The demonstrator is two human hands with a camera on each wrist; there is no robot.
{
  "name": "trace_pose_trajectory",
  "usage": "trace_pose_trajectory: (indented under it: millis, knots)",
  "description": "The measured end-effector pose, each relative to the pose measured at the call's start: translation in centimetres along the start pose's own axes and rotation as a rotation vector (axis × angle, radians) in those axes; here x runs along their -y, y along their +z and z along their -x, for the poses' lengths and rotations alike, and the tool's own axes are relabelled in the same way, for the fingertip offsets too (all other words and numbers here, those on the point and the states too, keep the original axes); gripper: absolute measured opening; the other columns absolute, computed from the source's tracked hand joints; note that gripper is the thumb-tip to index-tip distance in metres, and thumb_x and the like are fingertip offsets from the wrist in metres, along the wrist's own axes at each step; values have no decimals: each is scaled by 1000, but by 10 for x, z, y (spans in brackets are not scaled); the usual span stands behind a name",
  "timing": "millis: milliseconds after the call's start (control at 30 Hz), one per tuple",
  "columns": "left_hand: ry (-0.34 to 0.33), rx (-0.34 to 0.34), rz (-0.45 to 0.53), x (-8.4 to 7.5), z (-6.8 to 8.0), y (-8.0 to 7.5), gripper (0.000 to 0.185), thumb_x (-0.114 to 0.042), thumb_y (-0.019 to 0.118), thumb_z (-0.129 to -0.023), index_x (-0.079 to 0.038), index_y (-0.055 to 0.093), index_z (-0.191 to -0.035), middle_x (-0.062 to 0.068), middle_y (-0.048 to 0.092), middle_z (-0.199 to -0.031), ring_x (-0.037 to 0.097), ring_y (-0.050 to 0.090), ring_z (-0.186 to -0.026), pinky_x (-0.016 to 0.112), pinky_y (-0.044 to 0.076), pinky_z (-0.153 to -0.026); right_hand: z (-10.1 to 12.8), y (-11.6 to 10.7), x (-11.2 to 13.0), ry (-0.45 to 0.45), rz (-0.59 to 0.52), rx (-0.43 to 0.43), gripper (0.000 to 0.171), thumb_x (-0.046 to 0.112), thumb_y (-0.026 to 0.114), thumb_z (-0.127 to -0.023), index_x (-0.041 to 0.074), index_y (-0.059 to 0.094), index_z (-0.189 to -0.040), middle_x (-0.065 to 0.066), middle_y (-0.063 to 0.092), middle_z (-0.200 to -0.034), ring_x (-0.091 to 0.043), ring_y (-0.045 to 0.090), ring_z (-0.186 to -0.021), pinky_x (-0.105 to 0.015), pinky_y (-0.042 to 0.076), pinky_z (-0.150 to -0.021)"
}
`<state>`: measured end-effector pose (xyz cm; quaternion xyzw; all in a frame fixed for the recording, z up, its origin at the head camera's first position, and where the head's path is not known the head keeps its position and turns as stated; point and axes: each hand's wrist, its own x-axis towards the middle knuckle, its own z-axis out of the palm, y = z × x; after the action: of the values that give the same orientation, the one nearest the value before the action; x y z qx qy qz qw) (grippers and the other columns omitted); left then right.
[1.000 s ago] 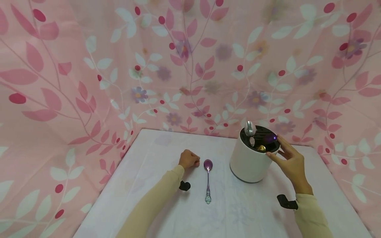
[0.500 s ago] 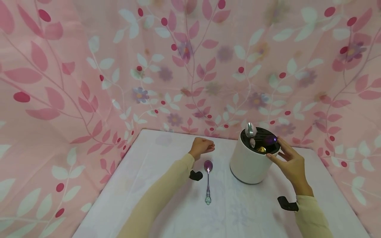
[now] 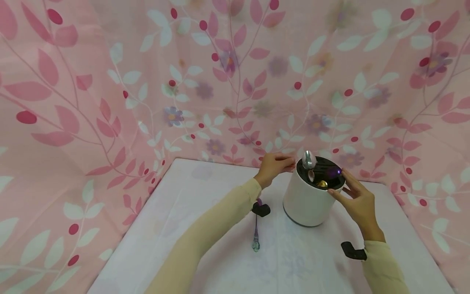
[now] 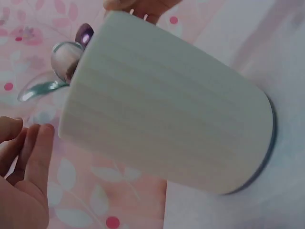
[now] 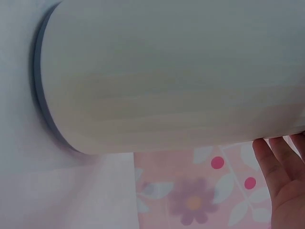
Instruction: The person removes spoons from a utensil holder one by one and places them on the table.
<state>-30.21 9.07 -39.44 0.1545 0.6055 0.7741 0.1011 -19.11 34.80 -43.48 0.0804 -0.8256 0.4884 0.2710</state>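
Observation:
A white, round cutlery holder (image 3: 307,204) with a black slotted top (image 3: 323,163) stands upright on the table. A silver spoon (image 3: 309,158), a purple spoon (image 3: 333,172) and a gold piece (image 3: 322,183) show in its top. My right hand (image 3: 358,204) holds the holder's right side near the rim, thumb in front and fingers behind. Just left of the rim is my left hand (image 3: 275,166); in the left wrist view its fingers (image 4: 40,157) are extended, hold nothing and stay slightly apart from the holder. Another purple spoon (image 3: 256,233) lies on the table, partly hidden behind the left wrist.
The table (image 3: 205,192) has a white cloth. A pink floral curtain (image 3: 235,81) hangs behind it and along both sides. Black wrist mounts (image 3: 353,250) stick out from both cuffs.
My left hand has moved right and away from me, from beside the lying spoon to the holder's left rim, its fingers straightening. The right hand has kept its place on the holder.

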Motion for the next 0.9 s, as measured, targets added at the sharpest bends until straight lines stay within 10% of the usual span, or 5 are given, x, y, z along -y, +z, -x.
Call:
trace_pose_trajectory:
  millis: [900]
  knots:
    - [-60, 50, 101, -1, -7, 28, 18, 7, 69, -86, 11, 71, -104, 9, 71, -91, 22, 72, -83, 33, 58, -77, 1, 3, -13, 4, -3, -11, 73, 1, 82, -76, 14, 52, -142, -10, 46, -147, -4, 50, -126, -10, 46, -87]
